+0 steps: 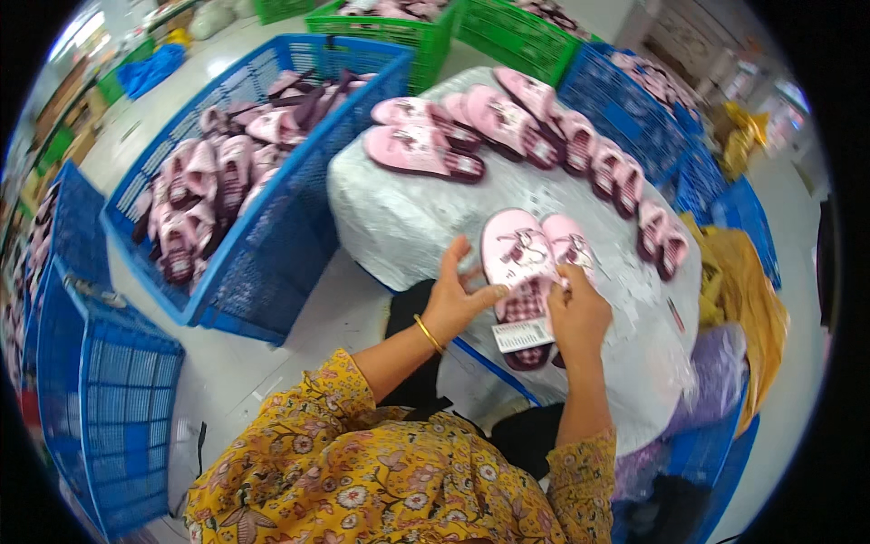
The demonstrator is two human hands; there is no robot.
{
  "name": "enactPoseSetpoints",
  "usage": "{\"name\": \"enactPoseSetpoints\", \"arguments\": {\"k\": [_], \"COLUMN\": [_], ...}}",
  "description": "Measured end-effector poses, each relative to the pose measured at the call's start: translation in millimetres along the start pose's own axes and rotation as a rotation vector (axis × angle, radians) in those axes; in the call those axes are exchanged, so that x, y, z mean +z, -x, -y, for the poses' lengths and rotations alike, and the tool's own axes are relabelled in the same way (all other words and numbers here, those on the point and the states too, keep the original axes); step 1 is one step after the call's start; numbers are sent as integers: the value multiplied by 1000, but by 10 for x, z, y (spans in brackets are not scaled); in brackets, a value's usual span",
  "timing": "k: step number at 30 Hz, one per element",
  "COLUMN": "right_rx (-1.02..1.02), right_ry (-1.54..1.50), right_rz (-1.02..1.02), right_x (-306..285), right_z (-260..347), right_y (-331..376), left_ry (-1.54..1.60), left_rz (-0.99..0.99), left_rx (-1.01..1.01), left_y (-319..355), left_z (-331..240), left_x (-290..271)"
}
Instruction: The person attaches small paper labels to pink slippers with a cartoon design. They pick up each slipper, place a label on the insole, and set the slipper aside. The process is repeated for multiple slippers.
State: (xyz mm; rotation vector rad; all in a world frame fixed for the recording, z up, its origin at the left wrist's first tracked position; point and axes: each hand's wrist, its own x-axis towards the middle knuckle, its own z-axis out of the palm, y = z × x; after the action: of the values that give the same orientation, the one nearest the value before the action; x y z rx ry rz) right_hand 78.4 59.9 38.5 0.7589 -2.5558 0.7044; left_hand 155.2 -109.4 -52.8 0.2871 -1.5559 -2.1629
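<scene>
A pair of pink slippers lies side by side on the white-covered round table in front of me. The left slipper (517, 249) has a printed picture on its upper and a dark checked insole; the right slipper (568, 240) is partly behind my right hand. A white paper tag (522, 335) lies across the left slipper's insole. My left hand (458, 297) is open at that slipper's left side, fingers apart and thumb at its edge. My right hand (580, 308) is closed, with thumb and forefinger pinching at the slipper's opening edge. Its other fingers are curled.
Several finished-looking pink slippers (421, 150) stand along the table's far and right edge. A blue crate (272, 231) full of slippers is at the left, an empty-looking blue crate (127, 408) nearer. Green crates (435, 41) stand behind; yellow plastic sheeting (752, 299) hangs at the right.
</scene>
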Motion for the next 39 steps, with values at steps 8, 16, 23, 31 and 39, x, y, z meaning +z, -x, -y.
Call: {"name": "enactPoseSetpoints", "arguments": {"k": [8,16,23,31,39], "right_rx": [-284,-807,-766,6,234], "right_ry": [-276,-683,-651,-629,-641], "right_rz": [116,68,30,422,360], "right_x": [227,447,448,730,342], "right_z": [874,2653,1994,413,-45], "right_y": [-299,-989,-680,245,733], "left_ry": [548,719,673,-197,-1265], "left_rz": [258,-10,-1001,-691,-183], "left_rx": [-385,145,27,201,763], "left_y": [522,192,-137,-468,-2101], "left_z": [-299,-1618,-1621,-734,-748], "left_x": [-622,-1684,-4815,-2641,-1279]}}
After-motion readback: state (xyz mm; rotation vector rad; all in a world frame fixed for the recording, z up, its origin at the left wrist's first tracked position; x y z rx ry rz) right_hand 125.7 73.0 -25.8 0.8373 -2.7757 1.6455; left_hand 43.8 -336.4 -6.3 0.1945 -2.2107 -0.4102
